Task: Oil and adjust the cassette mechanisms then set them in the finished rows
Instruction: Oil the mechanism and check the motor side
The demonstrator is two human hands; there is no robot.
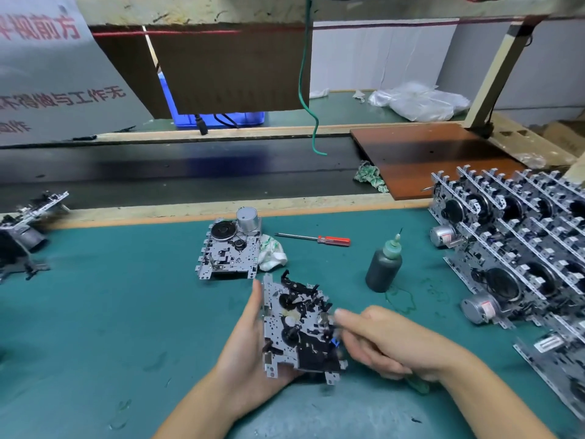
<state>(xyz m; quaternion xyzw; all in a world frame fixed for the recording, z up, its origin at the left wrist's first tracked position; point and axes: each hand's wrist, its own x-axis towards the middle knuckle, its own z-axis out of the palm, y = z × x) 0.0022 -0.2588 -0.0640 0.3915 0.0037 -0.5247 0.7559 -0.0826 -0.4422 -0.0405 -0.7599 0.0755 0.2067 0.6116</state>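
Mechanism (297,327) of a cassette player is in my left hand (250,353), held above the near middle of the green mat (126,312). My palm is under it and my thumb lies along its left edge, so the fingers are curled around the metal plate. My right hand (395,340) is at its right edge; the fingers are closed around a thin tool with a green handle (418,384), and the forefinger reaches to the plate. The tip of the tool is blurred, I cannot tell exactly where it touches. A second mechanism (231,248) lies flat farther on the mat, with a white cloth (272,251) touching its right side. The red screwdriver (316,238) and the dark oil bottle (384,264) are right of it. Finished rows (519,236) stand at the far right.
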